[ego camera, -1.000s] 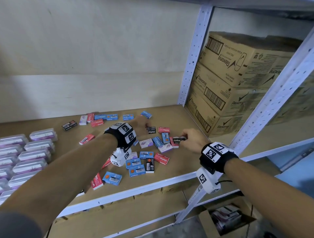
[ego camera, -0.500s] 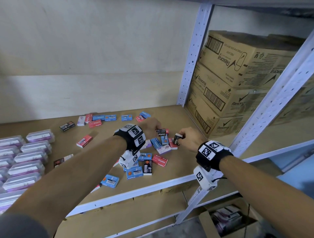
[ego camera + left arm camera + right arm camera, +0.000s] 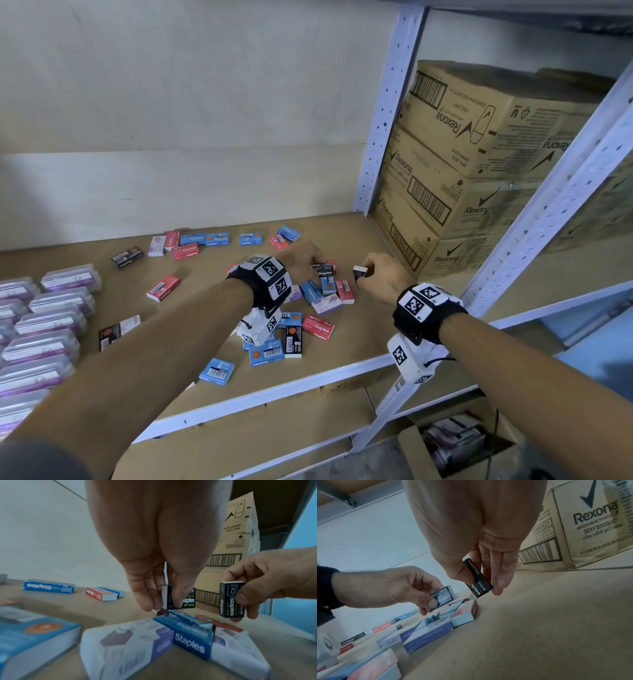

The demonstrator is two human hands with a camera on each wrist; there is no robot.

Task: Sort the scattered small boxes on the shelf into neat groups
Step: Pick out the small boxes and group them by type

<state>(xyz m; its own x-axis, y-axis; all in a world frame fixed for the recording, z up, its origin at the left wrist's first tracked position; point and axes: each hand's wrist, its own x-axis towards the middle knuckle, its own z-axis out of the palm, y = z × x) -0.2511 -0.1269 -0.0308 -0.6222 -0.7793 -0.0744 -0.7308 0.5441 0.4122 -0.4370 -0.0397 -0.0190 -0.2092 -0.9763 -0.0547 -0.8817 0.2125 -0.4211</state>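
Note:
Small staples boxes in blue (image 3: 217, 370), red (image 3: 163, 288), black and lilac (image 3: 325, 305) lie scattered on the brown shelf board (image 3: 205, 274). My left hand (image 3: 303, 260) pinches a black staples box (image 3: 181, 599) between thumb and fingers, lifted just above the cluster in the middle. To its right, my right hand (image 3: 380, 274) pinches another black staples box (image 3: 477, 586) upright, a little above the board. In the head view that box (image 3: 359, 273) shows beside my right fingers. The two hands are close, not touching.
Stacked Rexona cartons (image 3: 479, 164) fill the bay on the right behind a white upright (image 3: 383, 113). Clear plastic cases with purple labels (image 3: 44, 329) stand in rows at the left. A row of boxes (image 3: 205, 240) lies near the back wall. Below is an open carton (image 3: 455, 442).
Both hands have lifted their black boxes off the board; the left hand moved right from the back of the cluster, and the right-hand box has turned upright.

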